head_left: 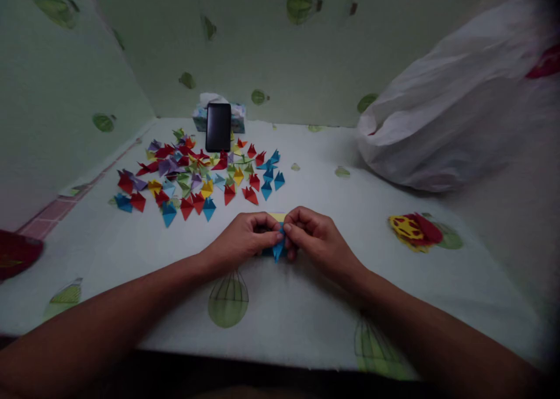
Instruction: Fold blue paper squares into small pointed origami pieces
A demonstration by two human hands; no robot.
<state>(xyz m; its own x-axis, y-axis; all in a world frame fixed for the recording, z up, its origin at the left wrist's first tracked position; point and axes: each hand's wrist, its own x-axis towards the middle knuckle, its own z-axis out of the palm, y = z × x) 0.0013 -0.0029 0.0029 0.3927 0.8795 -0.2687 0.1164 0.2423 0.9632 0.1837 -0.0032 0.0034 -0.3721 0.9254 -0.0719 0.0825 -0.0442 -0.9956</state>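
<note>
Between my two hands is a small blue folded paper piece [277, 251], its narrow tip pointing toward me. My left hand [251, 234] pinches it from the left with thumb and forefinger. From the right, the thumb and fingers of my right hand [308, 233] close on the same piece, and the fingertips of both hands nearly meet. Just beyond it a yellow paper strip [278, 217] shows between the hands; whether it is part of a stack beneath, I cannot tell. My fingers hide most of the blue paper.
Many-coloured folded paper cranes [196, 177] spread over the table's left half. Behind them a dark phone [218, 127] leans on a tissue box [238, 118]. To the right lie yellow and red cut-out pieces [413, 231], with a large white plastic bag [437, 113] behind. A red object [20, 254] sits far left.
</note>
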